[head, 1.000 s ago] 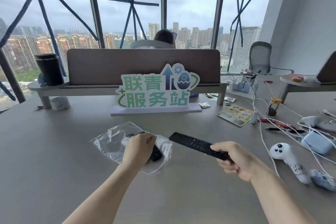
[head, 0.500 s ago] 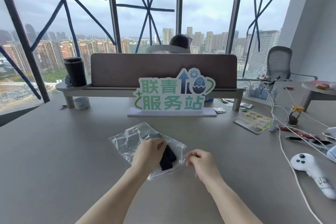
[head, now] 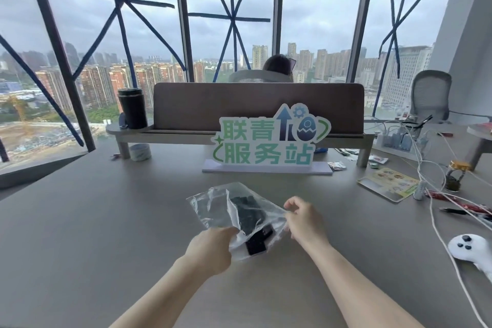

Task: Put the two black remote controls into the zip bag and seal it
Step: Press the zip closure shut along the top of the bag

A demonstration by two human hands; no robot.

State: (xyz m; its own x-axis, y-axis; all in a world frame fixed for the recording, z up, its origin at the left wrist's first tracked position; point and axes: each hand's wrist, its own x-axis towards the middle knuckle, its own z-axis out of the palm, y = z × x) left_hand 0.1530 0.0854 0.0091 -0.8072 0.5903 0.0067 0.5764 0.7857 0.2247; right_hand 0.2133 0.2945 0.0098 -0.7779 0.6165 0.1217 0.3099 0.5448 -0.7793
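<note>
head view: a clear zip bag (head: 226, 210) lies crumpled on the grey table (head: 80, 234), a little in front of the person and just short of the green and white sign (head: 269, 141). the 2 black remote controls (head: 250, 218) sit inside the bag, side by side and angled from upper left to lower right; their near ends reach the bag's lower right edge, close to both hands (whether that edge is zipped shut cannot be told through the wrinkled plastic).

the left hand (head: 213, 247) grips the bag's near left edge, its fingers curled over the plastic and closed on it. the right hand (head: 303, 218) is at the bag's right edge, thumb and forefinger pinched together on the film there while the other fingers curl loosely above it. both bare forearms come up from the bottom of the frame and meet at the bag.

farther back, a black tumbler (head: 132, 108) stands on the left end of a low shelf (head: 186, 134) that carries a brown divider panel (head: 255, 104). a roll of tape (head: 140, 152) rests under that shelf. to the right, white cables (head: 436, 221) trail across the table beside a white game controller (head: 471, 246), well apart from the bag. a printed card (head: 387, 184) lies near a small jar (head: 455, 176).
</note>
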